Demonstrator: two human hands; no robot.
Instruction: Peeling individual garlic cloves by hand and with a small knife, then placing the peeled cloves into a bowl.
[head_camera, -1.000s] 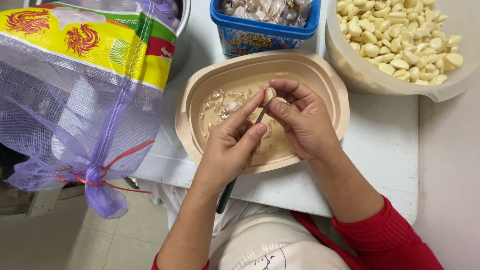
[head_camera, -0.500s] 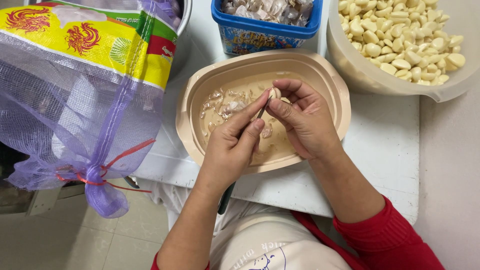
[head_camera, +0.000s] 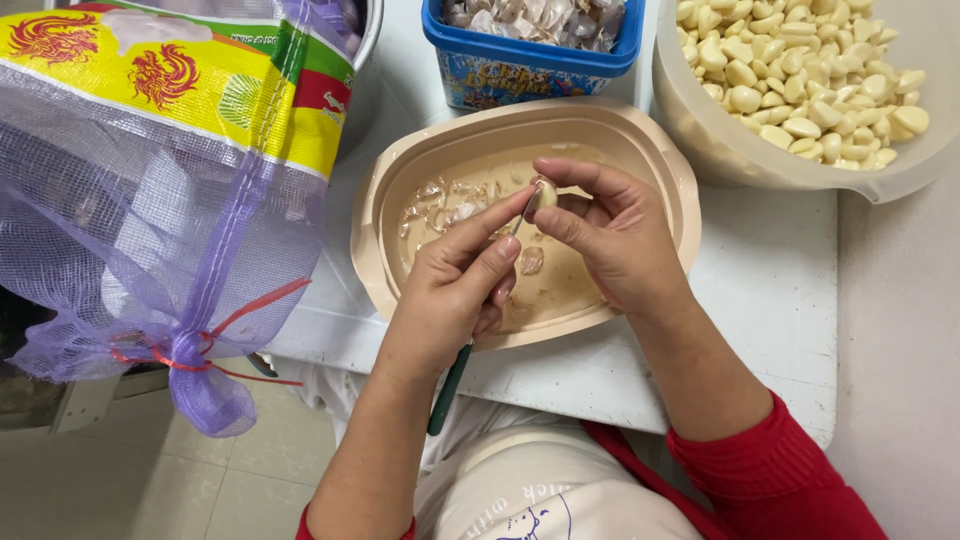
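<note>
My left hand (head_camera: 450, 290) grips a small knife (head_camera: 452, 385) with a green handle; its blade tip rests against a garlic clove (head_camera: 543, 196). That clove is pinched between the thumb and fingers of my right hand (head_camera: 610, 240). Both hands hover over a beige oval tub (head_camera: 660, 165) that holds loose garlic skins (head_camera: 440, 210). The knife's blade is mostly hidden by my left fingers.
A large translucent bowl (head_camera: 720, 140) of peeled cloves sits at the back right. A blue tub (head_camera: 520, 55) of skins stands behind the beige one. A purple mesh sack (head_camera: 140, 220) with a yellow label hangs off the table's left edge. The white tabletop (head_camera: 770, 300) ends near my lap.
My left hand has slid slightly down and left, showing more of the knife's green handle. The clove has turned a little in my right fingers.
</note>
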